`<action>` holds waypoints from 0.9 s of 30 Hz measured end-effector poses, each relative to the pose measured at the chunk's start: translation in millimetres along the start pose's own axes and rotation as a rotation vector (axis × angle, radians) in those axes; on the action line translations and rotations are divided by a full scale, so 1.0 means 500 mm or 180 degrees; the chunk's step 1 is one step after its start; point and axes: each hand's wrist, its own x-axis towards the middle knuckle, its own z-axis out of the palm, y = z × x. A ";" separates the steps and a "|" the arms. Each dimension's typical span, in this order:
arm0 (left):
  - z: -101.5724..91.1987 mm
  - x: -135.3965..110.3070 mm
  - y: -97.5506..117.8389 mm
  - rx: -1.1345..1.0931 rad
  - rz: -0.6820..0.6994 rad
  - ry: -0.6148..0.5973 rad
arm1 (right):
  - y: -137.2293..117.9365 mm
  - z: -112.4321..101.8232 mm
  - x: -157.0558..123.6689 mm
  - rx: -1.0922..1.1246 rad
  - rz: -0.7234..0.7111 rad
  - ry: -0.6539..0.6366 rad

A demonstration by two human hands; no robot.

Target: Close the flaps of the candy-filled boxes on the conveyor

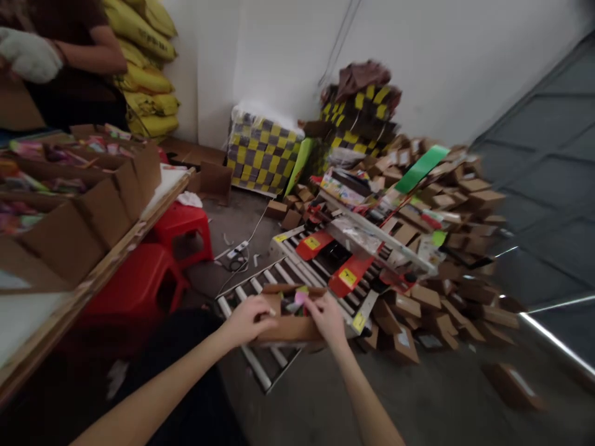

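A small open cardboard box (290,328) rests on the rollers of a short conveyor (260,365) in front of me. Small colourful packets (301,297), one of them pink, lie inside it. At the box's left end, my left hand (248,319) has its fingers curled over the edge and flap. My right hand (329,317) grips the right end, its fingertips at the rim beside the pink packet. Just beyond the box stands a box-sealing machine (348,254) with red side guides and a roll of green tape (422,168) above.
Filled open boxes (105,207) line a table (160,195) at left, where a gloved person (88,49) works. Red stools (134,288) stand below it. Cardboard boxes (446,303) are heaped around the machine's right side. A power strip (237,249) and cables lie on the floor.
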 end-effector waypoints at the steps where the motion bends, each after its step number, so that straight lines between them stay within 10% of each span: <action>1: 0.012 0.001 0.001 -0.0026 -0.0118 0.0230 | 0.000 0.012 0.002 -0.0042 0.0121 0.0118; 9: 0.059 0.012 -0.023 0.0187 -0.0811 0.1691 | -0.012 0.032 -0.037 0.0113 -0.0060 0.0567; 15: 0.027 0.036 -0.060 -0.0581 -0.0268 0.0541 | -0.021 0.013 -0.025 -0.0099 -0.0518 -0.0413; 21: 0.035 0.033 -0.083 -0.0693 -0.0179 0.0442 | -0.022 0.045 0.043 -0.0457 -0.0316 -0.1226; 27: 0.035 0.031 -0.074 -0.0643 -0.0056 0.0436 | -0.026 0.064 0.048 -0.0609 -0.0298 -0.1179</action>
